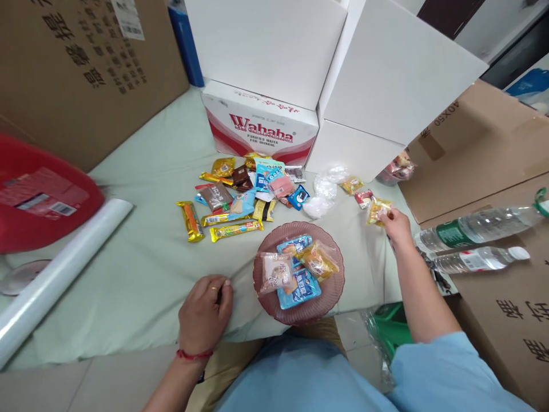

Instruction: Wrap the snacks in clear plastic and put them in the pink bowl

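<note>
My right hand (pixel 397 229) pinches a small yellow snack packet (pixel 378 211) at the right side of the cloth. Just beyond it lie a red packet (pixel 364 198) and another yellow packet (pixel 352 185). My left hand (pixel 205 312) rests on the cloth in a loose fist, left of a pink glass plate (pixel 266 242). On the plate are blue snack packets (pixel 300 289), a clear-wrapped white packet (pixel 275 272) and a yellow packet (pixel 319 261). Behind the plate lies a pile of mixed snacks (pixel 240 197), with yellow stick packets (pixel 237 230) at its front.
Crumpled clear plastic (pixel 321 194) lies right of the pile. A Wahaha water box (pixel 261 129) and a white box (pixel 355 149) stand behind. Two plastic bottles (pixel 476 259) lie at right. A red container (pixel 43 194) and white roll (pixel 64 274) are at left.
</note>
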A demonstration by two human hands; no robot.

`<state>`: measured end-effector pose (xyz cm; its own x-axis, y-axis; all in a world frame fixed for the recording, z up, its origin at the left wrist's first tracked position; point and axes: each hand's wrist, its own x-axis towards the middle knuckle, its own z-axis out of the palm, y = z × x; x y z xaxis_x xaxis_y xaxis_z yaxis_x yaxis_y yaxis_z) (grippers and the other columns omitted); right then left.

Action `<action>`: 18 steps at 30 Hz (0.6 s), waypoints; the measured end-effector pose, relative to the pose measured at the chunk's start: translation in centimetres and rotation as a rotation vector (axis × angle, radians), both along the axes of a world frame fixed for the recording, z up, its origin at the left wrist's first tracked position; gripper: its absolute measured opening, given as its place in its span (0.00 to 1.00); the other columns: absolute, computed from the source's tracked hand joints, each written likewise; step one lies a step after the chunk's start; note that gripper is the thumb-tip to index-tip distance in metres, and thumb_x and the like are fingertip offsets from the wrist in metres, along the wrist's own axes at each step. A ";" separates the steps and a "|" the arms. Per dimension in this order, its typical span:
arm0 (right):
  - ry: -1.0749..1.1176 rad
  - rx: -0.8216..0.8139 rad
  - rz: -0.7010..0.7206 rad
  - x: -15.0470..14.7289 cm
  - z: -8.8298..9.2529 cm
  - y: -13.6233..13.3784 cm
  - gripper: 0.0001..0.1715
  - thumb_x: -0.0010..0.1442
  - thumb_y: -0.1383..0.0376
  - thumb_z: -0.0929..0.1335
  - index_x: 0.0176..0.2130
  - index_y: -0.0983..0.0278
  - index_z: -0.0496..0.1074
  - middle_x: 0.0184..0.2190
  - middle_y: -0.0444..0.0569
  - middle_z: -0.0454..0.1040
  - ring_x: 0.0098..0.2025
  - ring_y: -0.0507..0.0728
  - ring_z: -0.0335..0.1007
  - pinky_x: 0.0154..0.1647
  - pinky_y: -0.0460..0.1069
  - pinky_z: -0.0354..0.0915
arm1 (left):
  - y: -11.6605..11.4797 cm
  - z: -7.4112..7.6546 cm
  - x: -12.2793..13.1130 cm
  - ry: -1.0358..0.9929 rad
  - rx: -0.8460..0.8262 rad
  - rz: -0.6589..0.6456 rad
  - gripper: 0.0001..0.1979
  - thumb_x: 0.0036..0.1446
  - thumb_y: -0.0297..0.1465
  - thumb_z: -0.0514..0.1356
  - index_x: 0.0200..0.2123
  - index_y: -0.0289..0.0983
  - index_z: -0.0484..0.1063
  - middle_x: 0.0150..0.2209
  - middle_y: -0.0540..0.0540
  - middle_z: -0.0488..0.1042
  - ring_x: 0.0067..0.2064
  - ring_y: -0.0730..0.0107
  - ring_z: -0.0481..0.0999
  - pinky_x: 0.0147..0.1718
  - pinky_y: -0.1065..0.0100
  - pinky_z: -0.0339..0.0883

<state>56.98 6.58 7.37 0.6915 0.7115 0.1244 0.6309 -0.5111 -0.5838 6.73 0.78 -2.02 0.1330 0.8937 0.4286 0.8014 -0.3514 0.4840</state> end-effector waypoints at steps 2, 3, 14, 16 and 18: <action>0.180 0.136 0.158 -1.9 1.6 -2.1 0.15 0.55 0.58 0.73 0.39 0.64 0.73 0.34 0.48 0.76 0.37 0.57 0.71 0.39 0.50 0.67 | 0.0 0.0 0.0 0.004 0.003 -0.007 0.08 0.66 0.31 0.55 0.35 0.40 0.72 0.35 0.45 0.77 0.37 0.64 0.76 0.38 0.65 0.68; 0.304 0.205 0.273 -3.4 2.6 -2.8 0.19 0.54 0.57 0.74 0.43 0.62 0.72 0.36 0.48 0.77 0.38 0.57 0.73 0.40 0.50 0.69 | 0.0 0.0 0.0 0.007 0.003 -0.008 0.08 0.66 0.31 0.55 0.35 0.40 0.72 0.35 0.45 0.77 0.37 0.63 0.76 0.38 0.65 0.67; -0.177 -0.305 1.371 -21.7 4.9 0.7 0.20 0.61 0.77 0.65 0.51 0.66 0.74 0.46 0.56 0.78 0.49 0.62 0.72 0.56 0.57 0.65 | 0.0 0.0 -0.1 0.055 0.021 -0.016 0.08 0.67 0.32 0.55 0.35 0.39 0.72 0.35 0.45 0.76 0.37 0.63 0.76 0.37 0.65 0.67; -0.334 -0.367 1.351 -23.4 2.7 0.7 0.18 0.62 0.77 0.64 0.50 0.68 0.75 0.45 0.58 0.77 0.50 0.63 0.71 0.57 0.58 0.64 | 0.0 0.0 -0.2 0.061 0.027 -0.017 0.09 0.67 0.33 0.55 0.36 0.38 0.72 0.35 0.45 0.76 0.37 0.62 0.76 0.36 0.64 0.66; -0.432 -0.325 1.318 -24.3 0.9 0.1 0.17 0.65 0.75 0.63 0.52 0.69 0.74 0.49 0.61 0.75 0.53 0.64 0.68 0.59 0.59 0.63 | 0.0 0.0 -0.1 0.061 0.028 -0.014 0.10 0.68 0.33 0.54 0.36 0.38 0.73 0.35 0.45 0.76 0.37 0.62 0.76 0.35 0.64 0.66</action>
<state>32.71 6.70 8.30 -0.5375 0.8318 -0.1389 0.8379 0.5082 -0.1989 6.60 0.83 -2.00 0.1718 0.8792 0.4444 0.8244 -0.3753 0.4237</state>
